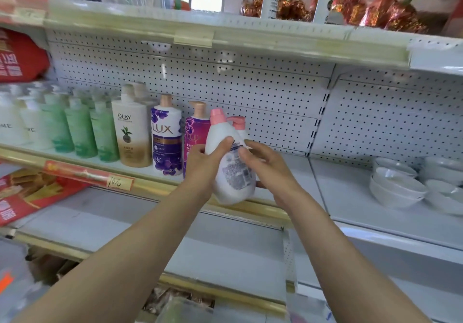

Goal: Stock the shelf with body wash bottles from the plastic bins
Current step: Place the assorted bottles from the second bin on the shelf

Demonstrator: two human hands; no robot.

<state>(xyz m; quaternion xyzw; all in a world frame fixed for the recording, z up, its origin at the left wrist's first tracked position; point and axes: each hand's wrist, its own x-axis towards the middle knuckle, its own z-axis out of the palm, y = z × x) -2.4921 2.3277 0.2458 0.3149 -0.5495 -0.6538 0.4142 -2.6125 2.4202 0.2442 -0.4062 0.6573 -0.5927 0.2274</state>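
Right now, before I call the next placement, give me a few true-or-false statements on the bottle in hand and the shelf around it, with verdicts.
1. The left hand and the right hand both hold the white bottle. True.
2. The white bottle stands upright on the shelf. False: it is tilted in the hands, with its pink cap leaning left.
3. A second pink-capped bottle stands behind it. True.
4. The Olay bottle stands right of the purple LUX bottle. False: it stands left of it.
5. Green bottles fill the shelf right of the hands. False: they are far left, and white bowls sit at the right.
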